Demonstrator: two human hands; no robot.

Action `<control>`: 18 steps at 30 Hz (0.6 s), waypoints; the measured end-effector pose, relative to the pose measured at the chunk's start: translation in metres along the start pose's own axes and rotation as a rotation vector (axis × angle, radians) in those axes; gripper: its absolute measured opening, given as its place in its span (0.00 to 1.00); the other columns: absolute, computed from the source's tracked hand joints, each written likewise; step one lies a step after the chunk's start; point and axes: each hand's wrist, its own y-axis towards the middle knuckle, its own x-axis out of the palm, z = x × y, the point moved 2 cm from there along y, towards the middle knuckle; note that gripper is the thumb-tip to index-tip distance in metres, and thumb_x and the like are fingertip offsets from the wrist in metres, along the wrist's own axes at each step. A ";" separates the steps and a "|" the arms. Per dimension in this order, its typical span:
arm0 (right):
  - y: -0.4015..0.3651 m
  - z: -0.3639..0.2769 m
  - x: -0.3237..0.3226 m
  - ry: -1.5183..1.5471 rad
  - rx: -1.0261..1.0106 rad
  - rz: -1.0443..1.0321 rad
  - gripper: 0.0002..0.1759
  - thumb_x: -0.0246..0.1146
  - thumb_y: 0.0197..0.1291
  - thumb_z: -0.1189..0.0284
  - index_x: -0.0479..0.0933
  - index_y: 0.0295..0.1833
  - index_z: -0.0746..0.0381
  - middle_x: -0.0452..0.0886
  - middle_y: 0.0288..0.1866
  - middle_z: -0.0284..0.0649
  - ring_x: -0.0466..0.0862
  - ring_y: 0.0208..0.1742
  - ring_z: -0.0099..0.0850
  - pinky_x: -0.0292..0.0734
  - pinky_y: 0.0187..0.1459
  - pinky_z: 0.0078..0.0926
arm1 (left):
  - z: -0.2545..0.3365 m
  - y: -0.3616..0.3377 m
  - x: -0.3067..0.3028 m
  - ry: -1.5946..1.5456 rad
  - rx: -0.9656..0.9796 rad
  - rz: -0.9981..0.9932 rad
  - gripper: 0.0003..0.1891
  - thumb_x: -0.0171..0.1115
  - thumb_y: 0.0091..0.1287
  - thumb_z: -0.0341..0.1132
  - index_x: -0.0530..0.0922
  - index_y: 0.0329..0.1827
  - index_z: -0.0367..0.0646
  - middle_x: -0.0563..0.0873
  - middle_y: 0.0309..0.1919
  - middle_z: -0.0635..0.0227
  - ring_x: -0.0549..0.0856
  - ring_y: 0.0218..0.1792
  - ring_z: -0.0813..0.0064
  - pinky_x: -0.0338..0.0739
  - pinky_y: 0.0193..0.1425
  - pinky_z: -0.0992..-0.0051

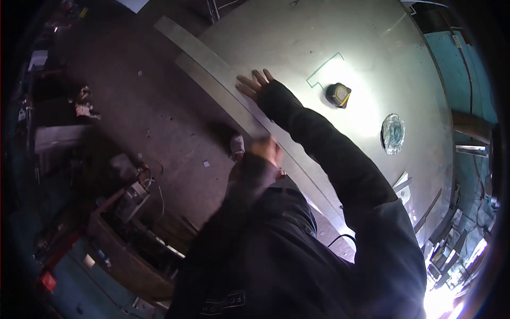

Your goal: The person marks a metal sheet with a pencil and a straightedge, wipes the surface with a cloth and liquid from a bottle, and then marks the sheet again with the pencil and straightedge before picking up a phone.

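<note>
Dark jacket cloth [303, 260] is seen closest, with the left hand [267, 151] blurred beside a long metal strip [223, 95]; its grip cannot be told. Farther along that strip, laid at the table's [372, 53] edge, the right hand [255, 86] is held open, fingers spread, and beyond it a tape measure [338, 95] is seen.

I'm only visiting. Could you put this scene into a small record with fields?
Right hand: fingers extended, at the long metal strip
Left hand: blurred, near the strip; grip unclear
Table: grey, with green lines
On table: tape measure, shiny round object
Floor: dark, small scraps about
</note>
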 end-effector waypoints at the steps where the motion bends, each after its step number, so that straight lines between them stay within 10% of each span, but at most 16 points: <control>1: -0.001 0.000 0.000 -0.039 0.002 -0.009 0.32 0.54 0.55 0.69 0.58 0.68 0.55 0.56 0.71 0.39 0.59 0.70 0.44 0.50 0.69 0.44 | -0.021 0.016 -0.001 0.109 -0.169 -0.062 0.08 0.63 0.50 0.35 0.76 0.30 0.44 0.80 0.21 0.58 0.81 0.26 0.56 0.75 0.33 0.63; 7: 0.007 -0.005 0.019 0.003 0.042 -0.057 0.44 0.67 0.46 0.68 0.54 0.70 0.51 0.51 0.73 0.36 0.58 0.70 0.43 0.50 0.69 0.44 | -0.030 0.055 -0.026 0.227 -0.145 0.137 0.08 0.60 0.55 0.38 0.77 0.27 0.42 0.81 0.20 0.57 0.82 0.24 0.54 0.77 0.28 0.62; 14: 0.014 -0.006 0.000 -0.061 0.063 -0.269 0.42 0.63 0.51 0.70 0.52 0.71 0.49 0.48 0.75 0.34 0.56 0.71 0.43 0.45 0.70 0.46 | 0.092 -0.079 0.070 0.115 -0.154 -0.004 0.04 0.60 0.55 0.30 0.72 0.28 0.43 0.79 0.20 0.59 0.81 0.24 0.59 0.76 0.30 0.67; 18: 0.014 0.000 0.000 -0.060 0.057 -0.284 0.45 0.65 0.49 0.67 0.50 0.72 0.47 0.47 0.75 0.33 0.55 0.72 0.43 0.44 0.70 0.46 | 0.097 -0.078 0.026 -0.364 -0.604 -0.014 0.10 0.63 0.59 0.36 0.73 0.29 0.38 0.80 0.20 0.68 0.80 0.21 0.80 0.74 0.25 0.77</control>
